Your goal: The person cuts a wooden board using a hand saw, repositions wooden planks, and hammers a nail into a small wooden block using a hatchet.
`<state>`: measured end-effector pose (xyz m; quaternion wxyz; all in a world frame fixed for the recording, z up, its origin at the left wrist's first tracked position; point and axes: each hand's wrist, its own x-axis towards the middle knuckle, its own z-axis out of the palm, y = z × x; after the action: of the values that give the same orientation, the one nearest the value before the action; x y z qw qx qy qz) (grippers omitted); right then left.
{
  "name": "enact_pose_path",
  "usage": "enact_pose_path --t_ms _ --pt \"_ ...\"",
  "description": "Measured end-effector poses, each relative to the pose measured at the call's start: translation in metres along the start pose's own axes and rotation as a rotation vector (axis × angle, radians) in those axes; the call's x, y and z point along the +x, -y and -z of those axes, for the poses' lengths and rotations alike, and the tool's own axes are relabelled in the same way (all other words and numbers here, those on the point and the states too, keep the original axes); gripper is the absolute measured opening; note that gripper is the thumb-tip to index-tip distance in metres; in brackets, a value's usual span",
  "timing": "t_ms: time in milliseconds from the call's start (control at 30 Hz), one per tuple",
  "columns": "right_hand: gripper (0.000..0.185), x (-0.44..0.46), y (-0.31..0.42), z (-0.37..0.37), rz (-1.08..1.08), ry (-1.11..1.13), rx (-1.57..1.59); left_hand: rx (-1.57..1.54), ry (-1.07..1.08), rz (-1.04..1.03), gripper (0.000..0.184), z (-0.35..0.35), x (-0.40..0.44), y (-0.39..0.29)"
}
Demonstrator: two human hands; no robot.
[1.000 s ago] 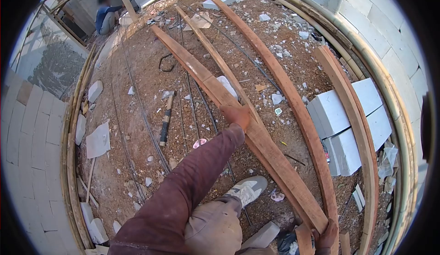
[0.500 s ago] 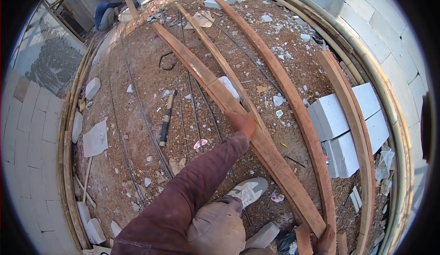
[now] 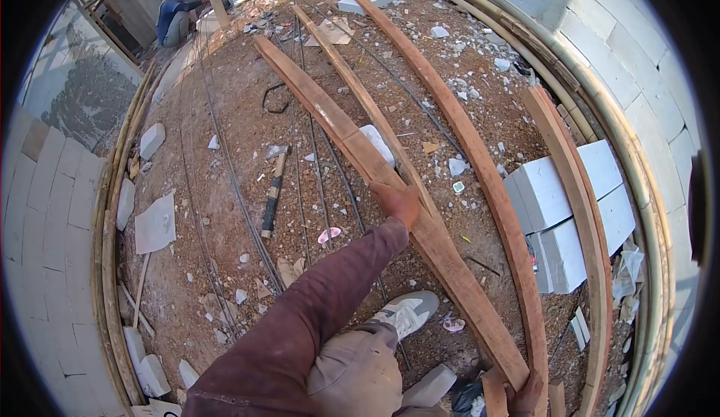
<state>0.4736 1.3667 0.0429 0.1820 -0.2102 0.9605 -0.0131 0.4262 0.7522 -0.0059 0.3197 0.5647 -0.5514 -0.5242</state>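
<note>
A long reddish-brown wooden plank (image 3: pixel 457 274) slants from the upper left down to the lower right. My left hand (image 3: pixel 397 205) is closed around it near its middle, thumb and fingers over the edges. At the near end, my right hand (image 3: pixel 527 396) grips the plank's tip, partly cut off by the dark lens rim. A thinner wooden strip (image 3: pixel 360 91) lies close along the plank's right side. Further right runs another long beam (image 3: pixel 465 136), and left of my left hand a hammer (image 3: pixel 275 192) with a dark-wrapped handle lies on the ground.
White blocks (image 3: pixel 559 214) are stacked at the right under another beam (image 3: pixel 574 162). Thin steel rods (image 3: pixel 238 173) stretch across the rubble-strewn soil. Bamboo poles (image 3: pixel 112 267) line the block walls. A person (image 3: pixel 174 18) crouches at the far upper left.
The view has shifted very slightly. Both hands keep their places on the plank, and nothing has been picked up or let go.
</note>
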Motion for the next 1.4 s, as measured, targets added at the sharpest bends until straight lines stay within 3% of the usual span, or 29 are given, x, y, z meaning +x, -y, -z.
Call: enact_pose_path --t_ms 133,233,300,400,467,533,700,767,833,867,900,1000,1033,1133,1333,1400 --pt "0.102 -0.002 -0.015 -0.013 0.053 -0.035 -0.045 0.049 -0.059 -0.021 0.082 -0.003 -0.001 0.010" --pt "0.103 0.000 -0.016 -0.014 0.080 -0.050 -0.053 0.006 -0.020 -0.023 0.101 -0.003 0.004 0.013" --pt "0.104 0.002 -0.009 -0.008 0.069 -0.041 -0.028 -0.024 0.013 0.024 0.101 -0.004 0.006 0.012" --pt "0.095 0.001 -0.016 -0.025 0.067 -0.208 0.077 0.030 -0.045 0.012 0.103 0.001 0.012 0.013" --pt "0.089 0.003 0.000 -0.012 0.068 -0.129 0.090 0.081 -0.055 -0.039 0.103 -0.004 0.015 0.028" --pt "0.086 0.000 0.011 -0.012 0.100 -0.240 0.081 -0.010 0.044 -0.029 0.082 0.006 0.007 0.015" --pt "0.082 0.001 0.019 0.006 0.071 -0.221 0.086 0.009 0.167 -0.013 0.060 0.008 0.031 0.027" --pt "0.081 -0.012 0.029 0.022 -0.004 -0.345 0.060 -0.018 0.193 0.027 0.058 0.006 0.052 0.040" --pt "0.077 -0.040 0.029 0.014 -0.247 -0.558 0.238 0.200 0.244 0.008 0.063 0.011 0.078 0.047" --pt "0.074 -0.054 0.023 0.007 -0.354 -0.672 0.319 0.065 0.216 0.053 0.063 0.008 0.080 0.053" --pt "0.061 -0.070 0.014 -0.011 -0.529 -0.777 0.459 0.144 0.239 0.074 0.064 0.009 0.078 0.046" --pt "0.053 -0.106 -0.055 -0.105 -0.786 -0.922 1.090 0.160 0.225 0.130 0.076 0.003 0.098 0.053" --pt "0.052 -0.110 -0.052 -0.090 -0.888 -0.738 1.202 0.171 0.271 0.123 0.077 0.003 0.102 0.052" --pt "0.053 -0.095 -0.038 -0.085 -0.622 -0.703 1.380 0.168 0.318 0.111 0.077 0.005 0.125 0.057" --pt "0.048 -0.076 -0.027 -0.087 -0.330 -0.598 1.434 0.126 0.338 0.132 0.076 -0.005 0.097 0.042" --pt "0.048 -0.076 -0.028 -0.082 -0.417 -0.562 1.373 0.115 0.376 0.150 0.076 -0.004 0.102 0.042"
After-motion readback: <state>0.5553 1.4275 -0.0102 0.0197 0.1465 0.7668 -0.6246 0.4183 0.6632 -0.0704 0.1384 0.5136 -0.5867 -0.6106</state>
